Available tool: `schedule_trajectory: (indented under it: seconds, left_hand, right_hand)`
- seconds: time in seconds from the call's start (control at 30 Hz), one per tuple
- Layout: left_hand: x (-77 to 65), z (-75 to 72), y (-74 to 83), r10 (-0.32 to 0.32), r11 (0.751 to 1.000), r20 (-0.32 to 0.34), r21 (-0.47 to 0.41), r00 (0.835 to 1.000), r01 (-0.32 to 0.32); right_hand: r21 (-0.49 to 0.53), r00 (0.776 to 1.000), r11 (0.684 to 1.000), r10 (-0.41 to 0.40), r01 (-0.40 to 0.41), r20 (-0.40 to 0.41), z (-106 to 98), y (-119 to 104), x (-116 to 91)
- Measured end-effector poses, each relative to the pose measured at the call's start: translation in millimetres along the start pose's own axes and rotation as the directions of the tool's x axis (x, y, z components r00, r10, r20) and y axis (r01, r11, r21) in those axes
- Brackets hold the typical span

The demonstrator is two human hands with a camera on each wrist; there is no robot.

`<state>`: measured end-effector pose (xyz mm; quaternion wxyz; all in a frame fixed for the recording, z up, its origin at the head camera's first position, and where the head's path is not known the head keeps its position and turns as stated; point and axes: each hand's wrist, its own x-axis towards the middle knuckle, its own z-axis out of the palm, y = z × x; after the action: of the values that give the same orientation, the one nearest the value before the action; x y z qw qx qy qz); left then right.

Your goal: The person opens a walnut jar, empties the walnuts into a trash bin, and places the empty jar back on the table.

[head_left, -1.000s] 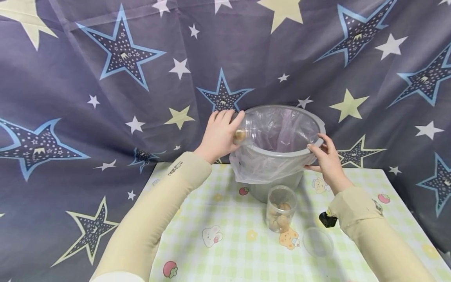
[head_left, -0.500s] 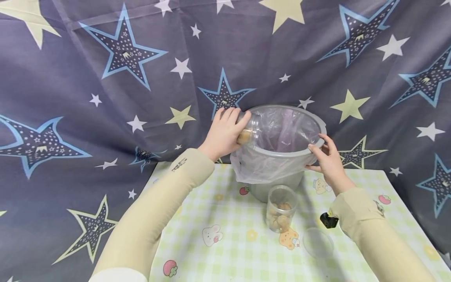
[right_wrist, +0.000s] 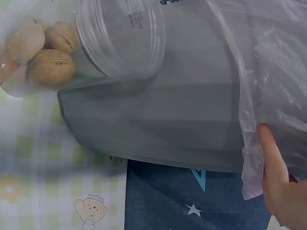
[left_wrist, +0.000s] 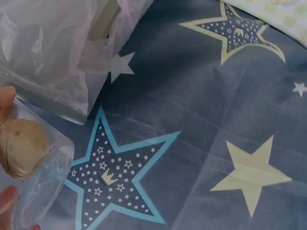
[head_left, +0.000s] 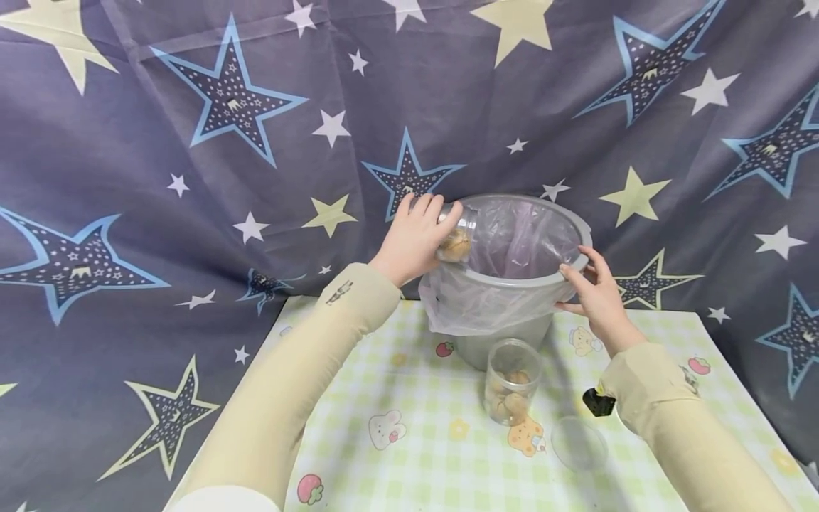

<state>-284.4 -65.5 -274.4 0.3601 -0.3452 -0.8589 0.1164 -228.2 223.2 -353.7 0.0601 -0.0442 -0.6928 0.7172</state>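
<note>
My left hand [head_left: 416, 238] grips a clear plastic jar [head_left: 469, 219], tipped on its side with its mouth toward the bin. A walnut [head_left: 455, 246] is inside; the left wrist view also shows this walnut [left_wrist: 23, 146] through the jar wall. The grey trash bin [head_left: 495, 348] has a translucent bag [head_left: 461, 313] folded over its rim. On the bin's right side, my right hand [head_left: 598, 295] holds the rim between thumb and fingers. A second clear jar [head_left: 512, 355] stands upright before the bin, with several walnuts [right_wrist: 52, 67] in it.
To the right of the standing jar lies a clear round lid [head_left: 579, 444]. A green checked cloth [head_left: 422, 469] covers the table. Behind it hangs a dark curtain [head_left: 467, 85] with stars, close to the bin. A small black object [head_left: 598, 402] sits by the right sleeve.
My left hand has shifted slightly right, bringing the tipped jar farther over the bin's rim. My right hand stays on the rim, and the standing jar has not moved.
</note>
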Motion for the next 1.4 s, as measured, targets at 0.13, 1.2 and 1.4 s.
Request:
schedule_trajectory:
  seconds: [0.13, 1.2, 1.4]
  left_hand:
    - [2.0, -3.0, -0.4, 0.016, 0.999, 0.021, 0.031, 1.000, -0.017]
    - [12.6, 1.6, 9.4, 0.113, 0.965, -0.083, 0.247, 0.990, -0.089]
    - [13.7, -0.5, 8.9, 0.106, 0.965, -0.073, 0.247, 0.992, -0.085]
  right_hand:
    - [-0.008, 1.000, 1.000, -0.009, 0.009, 0.009, -0.5, 1.9, 1.5]
    - [-0.002, 1.000, 1.000, -0.003, 0.003, -0.011, -0.2, 2.9, 1.0]
    - [-0.005, 1.000, 1.000, -0.010, 0.010, -0.026, 0.4, 2.6, 1.2]
